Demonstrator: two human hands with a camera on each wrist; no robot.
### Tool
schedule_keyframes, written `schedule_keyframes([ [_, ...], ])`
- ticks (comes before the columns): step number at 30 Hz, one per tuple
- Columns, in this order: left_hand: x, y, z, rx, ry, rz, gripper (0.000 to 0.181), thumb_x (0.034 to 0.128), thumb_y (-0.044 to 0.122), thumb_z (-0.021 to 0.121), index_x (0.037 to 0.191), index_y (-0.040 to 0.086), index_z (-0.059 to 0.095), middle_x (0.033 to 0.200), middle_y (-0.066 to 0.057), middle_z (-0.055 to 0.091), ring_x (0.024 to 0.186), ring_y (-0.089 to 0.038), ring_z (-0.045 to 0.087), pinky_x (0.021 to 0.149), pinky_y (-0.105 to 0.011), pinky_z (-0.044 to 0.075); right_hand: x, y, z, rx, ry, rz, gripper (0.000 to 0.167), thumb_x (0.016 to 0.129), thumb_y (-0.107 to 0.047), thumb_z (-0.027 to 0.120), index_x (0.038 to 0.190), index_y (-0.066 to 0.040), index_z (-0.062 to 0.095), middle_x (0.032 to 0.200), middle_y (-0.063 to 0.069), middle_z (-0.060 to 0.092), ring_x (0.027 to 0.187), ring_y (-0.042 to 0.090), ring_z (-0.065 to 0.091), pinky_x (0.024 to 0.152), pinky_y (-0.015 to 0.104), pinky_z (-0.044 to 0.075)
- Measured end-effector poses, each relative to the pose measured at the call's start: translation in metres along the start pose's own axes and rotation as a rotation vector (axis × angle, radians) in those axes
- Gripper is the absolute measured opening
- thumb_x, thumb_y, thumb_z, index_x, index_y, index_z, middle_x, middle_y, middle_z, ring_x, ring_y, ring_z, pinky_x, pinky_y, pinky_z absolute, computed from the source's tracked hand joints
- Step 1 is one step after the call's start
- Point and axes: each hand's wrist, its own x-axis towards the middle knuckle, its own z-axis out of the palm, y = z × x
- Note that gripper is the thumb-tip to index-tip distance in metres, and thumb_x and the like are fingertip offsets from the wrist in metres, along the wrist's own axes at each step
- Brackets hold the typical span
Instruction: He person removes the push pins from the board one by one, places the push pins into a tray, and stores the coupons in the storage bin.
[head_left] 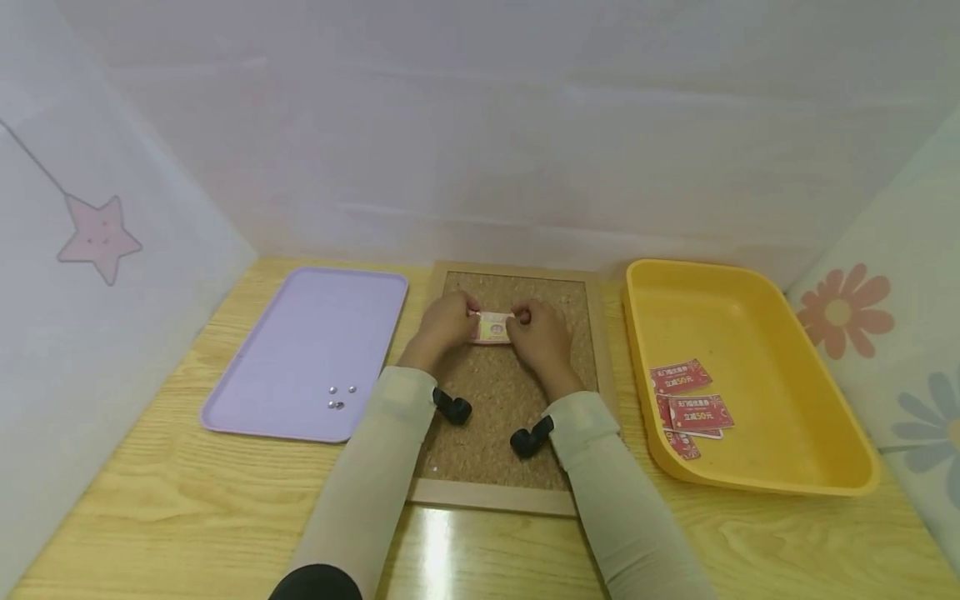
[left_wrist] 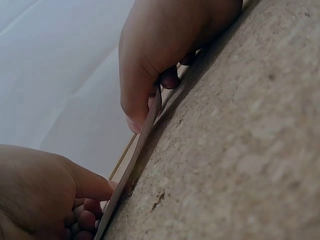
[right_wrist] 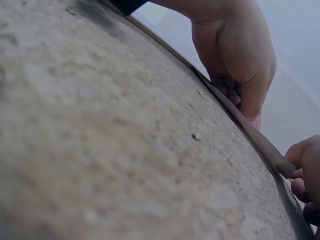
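Observation:
A small red and yellow printed coupon (head_left: 492, 328) is held over the upper part of a wood-framed cork board (head_left: 498, 417). My left hand (head_left: 447, 323) pinches the coupon's left end between thumb and fingers. At its right end, my right hand (head_left: 543, 337) pinches it the same way. In the left wrist view the coupon (left_wrist: 131, 172) appears edge-on as a thin strip close to the cork. The right wrist view likewise shows the coupon (right_wrist: 255, 134) edge-on, stretched between both hands. Whether its whole underside touches the cork cannot be told.
Left of the board lies a flat lilac tray (head_left: 315, 333) with several small silver round pieces (head_left: 341, 398) on it. To the right stands a deep yellow tray (head_left: 780, 358) holding several red coupons (head_left: 697, 412). White wall sheets rise behind and at both sides.

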Motion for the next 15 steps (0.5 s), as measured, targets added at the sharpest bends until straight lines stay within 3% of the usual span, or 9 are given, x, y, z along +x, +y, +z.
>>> schedule_keyframes([
  [10, -0.0010, 0.0059, -0.0044, -0.040, -0.006, -0.007, 0.026, 0.0887, 0.012, 0.057, 0.113, 0.010, 0.065, 0.098, -0.007, 0.064, 0.088, -0.024, 0.057, 0.080, -0.039, 0.046, 0.0017, -0.0026, -0.0044, -0.016, 0.013, -0.007, 0.024, 0.089, -0.034, 0.061, 0.108, -0.020, 0.067, 0.093, -0.004, 0.061, 0.095, 0.020, 0.051, 0.091, 0.046, 0.032],
  [15, -0.0028, 0.0043, -0.0039, -0.070, -0.016, -0.002, 0.024, 0.0921, 0.015, 0.057, 0.114, 0.008, 0.064, 0.098, -0.008, 0.064, 0.088, -0.024, 0.058, 0.079, -0.039, 0.047, 0.0002, -0.0029, -0.0041, -0.002, 0.001, 0.006, 0.024, 0.089, -0.034, 0.061, 0.108, -0.021, 0.067, 0.094, -0.005, 0.062, 0.095, 0.020, 0.051, 0.092, 0.046, 0.033],
])
